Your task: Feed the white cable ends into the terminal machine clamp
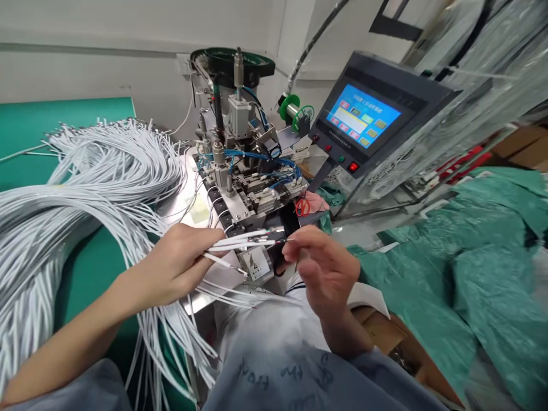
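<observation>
We see the left hand (180, 265) closed around a few thin white wires (240, 242), fingers pinched together on them just in front of the machine (244, 171). The right hand (323, 268) has its thumb and forefinger closed on the stripped tips of those wires, the other fingers curled loosely. A small label (259, 264) on the machine's front block sits right under the wires; we make out a triangle mark and what looks like a "4", nothing more. The touch screen (363, 116) at right shows coloured buttons with writing too small to read. A big bundle of white wires (85, 182) lies on the green table (25, 131) at left. Red scissors (302, 206) rest behind the right hand.
</observation>
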Demonstrator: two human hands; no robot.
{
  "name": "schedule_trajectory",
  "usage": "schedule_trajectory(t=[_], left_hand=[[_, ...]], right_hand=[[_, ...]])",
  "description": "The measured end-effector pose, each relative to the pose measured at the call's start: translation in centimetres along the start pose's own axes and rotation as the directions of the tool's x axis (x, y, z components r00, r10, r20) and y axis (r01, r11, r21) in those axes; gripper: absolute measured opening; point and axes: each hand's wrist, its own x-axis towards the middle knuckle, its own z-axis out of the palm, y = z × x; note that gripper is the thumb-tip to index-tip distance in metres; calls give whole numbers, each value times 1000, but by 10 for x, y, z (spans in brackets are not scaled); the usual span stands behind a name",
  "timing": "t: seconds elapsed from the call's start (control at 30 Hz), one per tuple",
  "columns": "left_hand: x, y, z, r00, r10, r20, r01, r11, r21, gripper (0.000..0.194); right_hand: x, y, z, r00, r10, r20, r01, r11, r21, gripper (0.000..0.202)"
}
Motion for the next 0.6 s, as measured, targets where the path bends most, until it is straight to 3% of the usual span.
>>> schedule_trajectory(t=[0.1, 0.33, 0.5, 0.6], left_hand=[[4, 3, 3, 996, -40, 83, 41, 999, -5, 21], [7, 3, 10, 984, -113, 140, 115, 993, -4, 27], [7, 3, 14, 996, -73, 46, 74, 997, -17, 31], [8, 4, 19, 993, -31, -113, 31, 999, 3, 27]], right_hand=[[3, 2, 2, 1000, 12, -10, -13, 998, -57, 7], [11, 0, -2, 994, 99, 46, -94, 990, -103, 19], [9, -1, -2, 977, 212, 22, -209, 973, -100, 24], [8, -1, 2, 962, 275, -2, -275, 961, -24, 26]])
